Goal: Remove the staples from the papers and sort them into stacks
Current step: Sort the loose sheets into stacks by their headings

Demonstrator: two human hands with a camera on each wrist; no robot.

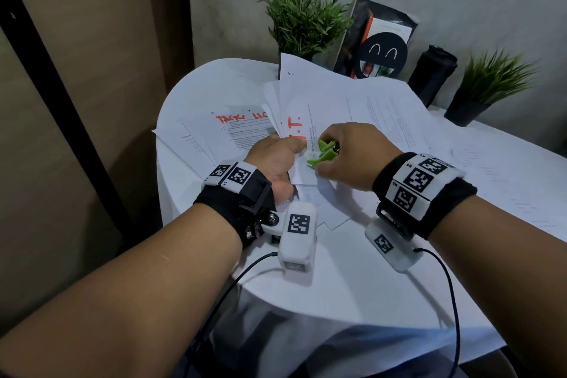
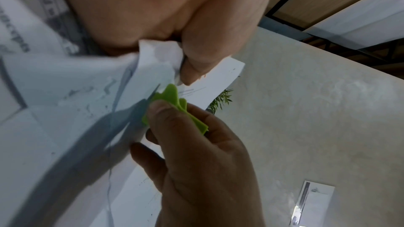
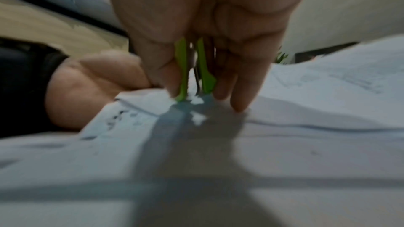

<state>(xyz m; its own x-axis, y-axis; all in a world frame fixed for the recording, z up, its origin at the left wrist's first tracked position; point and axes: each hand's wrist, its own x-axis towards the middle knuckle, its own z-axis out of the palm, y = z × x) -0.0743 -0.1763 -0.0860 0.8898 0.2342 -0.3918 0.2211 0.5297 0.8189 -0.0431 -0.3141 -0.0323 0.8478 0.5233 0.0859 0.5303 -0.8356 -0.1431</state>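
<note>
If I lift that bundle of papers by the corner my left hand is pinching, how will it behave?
Probably floppy: the papers already bend and curl where the left hand pinches them. Likely light, being a few thin sheets. They may fan apart, since the right hand holds the green staple remover at that corner.

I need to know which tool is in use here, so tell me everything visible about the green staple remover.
The staple remover is a small claw-type tool with two bright green plastic grips and dark metal jaws between them, seen best in the right wrist view. The right hand pinches it, thumb on one grip, fingers on the other. It points down at the corner of the stapled papers, its tips touching the sheet. The left hand pinches that corner beside it. No staple can be made out.
</note>
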